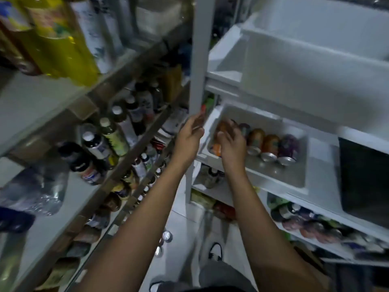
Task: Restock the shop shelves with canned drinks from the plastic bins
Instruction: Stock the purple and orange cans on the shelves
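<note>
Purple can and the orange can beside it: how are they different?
The purple can is violet, the orange can orange-brown. The purple can ends the row on the right; the orange can sits between two cans. Both lie sideways in the white bin, silver ends towards us.

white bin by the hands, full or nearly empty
Partly filled: the white bin holds one row of cans lying on their sides along its far wall, and its near floor is bare.

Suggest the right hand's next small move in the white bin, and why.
Probably close the right hand on the orange can under it and lift it out: it lies at the left end of the row in the white bin, and the left hand is at the bin's rim.
</note>
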`<move>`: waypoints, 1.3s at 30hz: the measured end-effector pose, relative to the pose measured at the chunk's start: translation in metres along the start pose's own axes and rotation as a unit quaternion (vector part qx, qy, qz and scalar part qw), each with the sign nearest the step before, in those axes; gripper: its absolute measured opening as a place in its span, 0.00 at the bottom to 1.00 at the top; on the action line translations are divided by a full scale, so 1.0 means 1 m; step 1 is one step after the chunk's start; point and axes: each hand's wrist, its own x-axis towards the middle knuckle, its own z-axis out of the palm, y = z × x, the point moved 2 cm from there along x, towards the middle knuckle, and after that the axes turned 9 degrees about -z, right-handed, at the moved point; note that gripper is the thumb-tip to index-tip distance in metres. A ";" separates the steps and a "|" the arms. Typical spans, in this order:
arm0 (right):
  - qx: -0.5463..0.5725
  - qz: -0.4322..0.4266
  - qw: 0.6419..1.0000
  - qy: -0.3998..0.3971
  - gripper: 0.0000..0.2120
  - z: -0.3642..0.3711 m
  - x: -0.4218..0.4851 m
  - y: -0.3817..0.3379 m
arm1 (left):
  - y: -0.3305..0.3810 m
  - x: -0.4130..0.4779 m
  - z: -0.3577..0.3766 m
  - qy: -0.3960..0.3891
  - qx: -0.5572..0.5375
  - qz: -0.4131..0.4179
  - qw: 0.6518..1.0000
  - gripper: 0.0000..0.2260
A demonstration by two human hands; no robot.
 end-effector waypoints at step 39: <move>-0.120 0.056 0.989 -0.059 0.27 -0.075 0.089 0.056 | -0.039 0.039 0.096 -0.041 0.056 -0.068 0.995 0.32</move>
